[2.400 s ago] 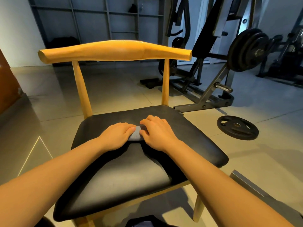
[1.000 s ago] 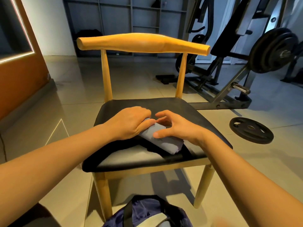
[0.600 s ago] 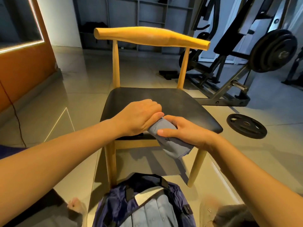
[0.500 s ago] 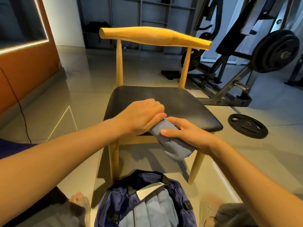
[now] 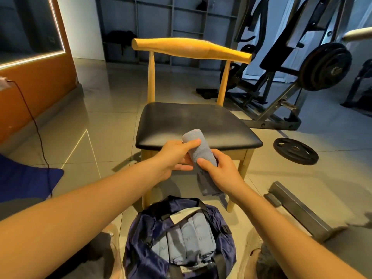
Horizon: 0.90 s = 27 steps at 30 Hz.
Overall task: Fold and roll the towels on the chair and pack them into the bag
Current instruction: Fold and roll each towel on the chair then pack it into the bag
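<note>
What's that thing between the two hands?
A rolled grey towel, held by the left hand and right hand, seen in the head view.

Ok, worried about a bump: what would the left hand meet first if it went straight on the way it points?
Past the towel it grips, the left hand would probably meet the chair seat near its front; depth is unclear.

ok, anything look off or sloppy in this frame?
One thing: the rolled towel, held in the left hand and right hand, is not tight at its lower end, where a loose flap hangs below the right hand. The packed towels lie neatly side by side in the bag. Nothing is spilled or damaged.
</note>
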### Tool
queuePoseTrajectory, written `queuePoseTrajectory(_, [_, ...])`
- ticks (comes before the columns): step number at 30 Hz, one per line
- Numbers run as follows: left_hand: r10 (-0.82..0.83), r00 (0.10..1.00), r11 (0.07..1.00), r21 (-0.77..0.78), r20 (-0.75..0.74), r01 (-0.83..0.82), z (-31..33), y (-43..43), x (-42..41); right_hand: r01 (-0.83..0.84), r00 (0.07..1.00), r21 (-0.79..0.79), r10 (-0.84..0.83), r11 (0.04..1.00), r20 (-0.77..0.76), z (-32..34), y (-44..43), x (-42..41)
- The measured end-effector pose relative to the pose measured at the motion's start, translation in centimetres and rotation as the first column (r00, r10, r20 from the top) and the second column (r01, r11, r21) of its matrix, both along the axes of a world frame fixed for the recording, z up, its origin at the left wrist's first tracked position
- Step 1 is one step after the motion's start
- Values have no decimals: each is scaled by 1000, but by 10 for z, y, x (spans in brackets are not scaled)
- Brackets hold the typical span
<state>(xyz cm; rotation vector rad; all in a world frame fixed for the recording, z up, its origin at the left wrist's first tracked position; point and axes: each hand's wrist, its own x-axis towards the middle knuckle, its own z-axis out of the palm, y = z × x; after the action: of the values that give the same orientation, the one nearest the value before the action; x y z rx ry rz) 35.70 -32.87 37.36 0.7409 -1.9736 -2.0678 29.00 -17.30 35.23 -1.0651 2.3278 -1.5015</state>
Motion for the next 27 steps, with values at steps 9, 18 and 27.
queuePoseTrajectory(9, [-44,999,994,99,-13,45,-30,15,11,-92,883,55,56,994,466,-21,33,2])
queuePoseTrajectory(18, [-231,965,964,162,123,210,-86,25,6,-317,406,-215,337,924,850,-96,62,7])
queuePoseTrajectory(27, [-92,974,991,119,207,68,-135,3,19,-277,678,98,122,956,725,-131,45,13])
